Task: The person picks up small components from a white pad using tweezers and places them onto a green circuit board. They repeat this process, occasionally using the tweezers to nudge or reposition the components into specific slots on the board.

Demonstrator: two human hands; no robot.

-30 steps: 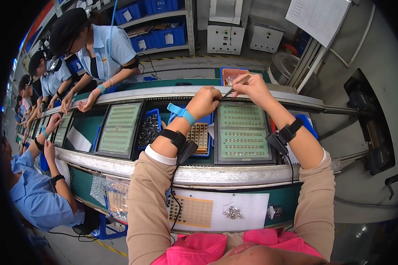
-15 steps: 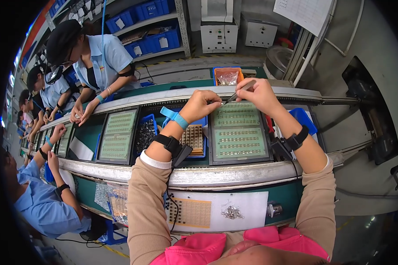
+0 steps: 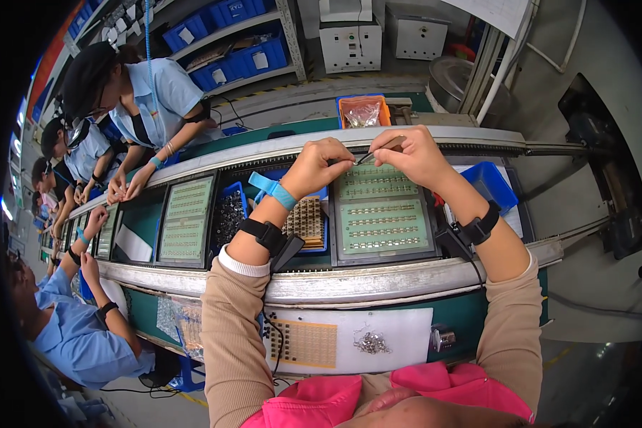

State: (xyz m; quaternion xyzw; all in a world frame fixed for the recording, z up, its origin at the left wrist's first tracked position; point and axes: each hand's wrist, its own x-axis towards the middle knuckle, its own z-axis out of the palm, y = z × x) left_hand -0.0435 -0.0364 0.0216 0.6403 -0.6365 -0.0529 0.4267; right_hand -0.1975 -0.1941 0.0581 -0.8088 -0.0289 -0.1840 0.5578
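My right hand (image 3: 415, 158) grips a pair of tweezers (image 3: 389, 145) above the far end of a green circuit board panel (image 3: 385, 246). The tweezers' tips point left, to the fingertips of my left hand (image 3: 319, 167). That hand is closed in a pinch; whatever sits between its finger and thumb is too small to name. The panel lies in a dark frame on the conveyor and carries rows of small metal parts. Below my left wrist, a blue tray (image 3: 326, 239) holds a stack of tan pin-studded strips.
Left along the line lie a blue bin of dark small parts (image 3: 230, 214) and another framed panel (image 3: 185, 217). Nearer are a metal rail (image 3: 364, 285) and a white foam sheet (image 3: 414, 335) with loose metal pieces. A blue bin (image 3: 491, 184) stands right. Co-workers sit at left.
The view has shifted slightly. My hands stay together over the panel's far end, the tweezers' tips still by the left fingertips. The tweezers now lie flatter.
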